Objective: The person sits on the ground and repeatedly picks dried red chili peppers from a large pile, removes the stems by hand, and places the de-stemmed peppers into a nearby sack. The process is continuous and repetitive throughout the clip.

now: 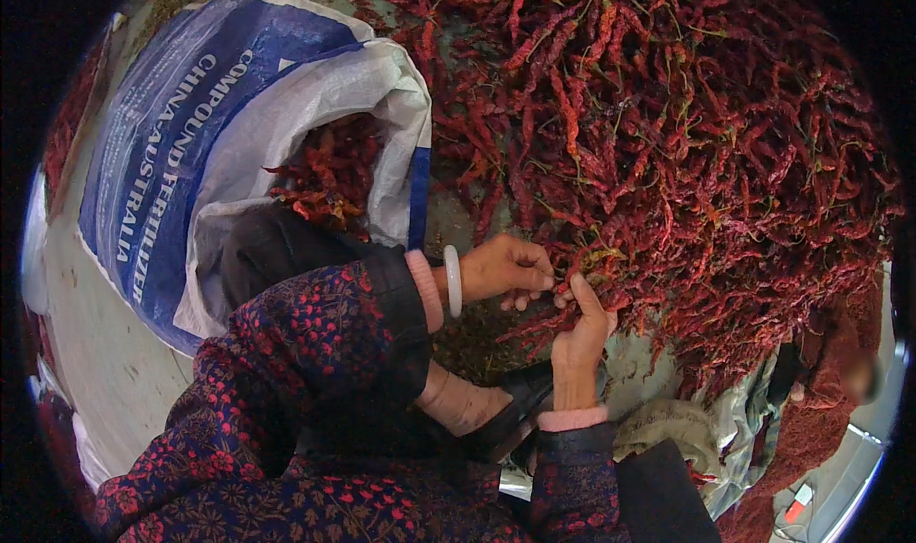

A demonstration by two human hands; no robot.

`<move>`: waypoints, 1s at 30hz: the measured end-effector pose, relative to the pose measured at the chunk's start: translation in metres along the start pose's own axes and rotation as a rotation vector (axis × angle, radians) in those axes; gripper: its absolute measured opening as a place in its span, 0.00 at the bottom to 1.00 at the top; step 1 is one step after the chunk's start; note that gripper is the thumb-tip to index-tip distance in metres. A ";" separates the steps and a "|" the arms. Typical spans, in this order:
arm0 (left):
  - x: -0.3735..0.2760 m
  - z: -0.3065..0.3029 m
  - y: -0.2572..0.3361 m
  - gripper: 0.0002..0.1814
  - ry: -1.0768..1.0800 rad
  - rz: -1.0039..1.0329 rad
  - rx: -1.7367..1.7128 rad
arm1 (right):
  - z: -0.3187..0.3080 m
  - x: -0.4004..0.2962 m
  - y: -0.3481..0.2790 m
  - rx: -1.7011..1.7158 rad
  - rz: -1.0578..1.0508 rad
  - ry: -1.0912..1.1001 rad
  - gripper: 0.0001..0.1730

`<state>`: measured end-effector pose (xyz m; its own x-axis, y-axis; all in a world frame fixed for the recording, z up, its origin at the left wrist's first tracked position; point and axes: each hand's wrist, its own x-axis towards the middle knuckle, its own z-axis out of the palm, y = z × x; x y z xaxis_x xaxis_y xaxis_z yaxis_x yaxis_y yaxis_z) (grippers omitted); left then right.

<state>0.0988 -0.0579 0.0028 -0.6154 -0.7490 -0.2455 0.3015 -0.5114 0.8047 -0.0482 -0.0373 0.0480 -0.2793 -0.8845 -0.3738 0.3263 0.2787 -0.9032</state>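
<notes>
My left hand (508, 269), with a white bangle at the wrist, has its thumb and fingertips together on a small dried red chili (562, 283). The thumb and fingers of my right hand (583, 339) pinch the same chili from the other side, and fingers partly hide it. Both hands are at the near edge of a large heap of dried red chilies (658, 156), many with stems. Left of the heap, a white and blue woven plastic sack (293, 106) lies with its mouth rolled back around loose chilies (333, 174).
Dark debris (469, 350) covers the floor below my hands, beside my shoe (529, 393). My dark-clothed knee (279, 249) leans against the sack's mouth. A burlap sack (669, 432) and pale plastic sheeting (741, 407) lie at lower right. Grey floor (107, 206) shows at left.
</notes>
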 end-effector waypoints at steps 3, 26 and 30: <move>0.000 -0.001 -0.002 0.07 -0.016 0.000 -0.033 | 0.000 -0.001 0.001 -0.012 -0.010 -0.016 0.05; -0.009 -0.005 0.005 0.08 -0.012 0.704 1.003 | -0.025 0.006 -0.012 -0.143 0.492 -0.433 0.20; -0.007 -0.005 0.003 0.08 0.034 0.707 1.010 | -0.016 0.003 -0.009 -0.248 0.338 -0.359 0.18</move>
<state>0.1082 -0.0559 0.0038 -0.5218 -0.7472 0.4116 -0.1471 0.5541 0.8193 -0.0669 -0.0368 0.0516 0.1435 -0.7902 -0.5958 0.1098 0.6110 -0.7840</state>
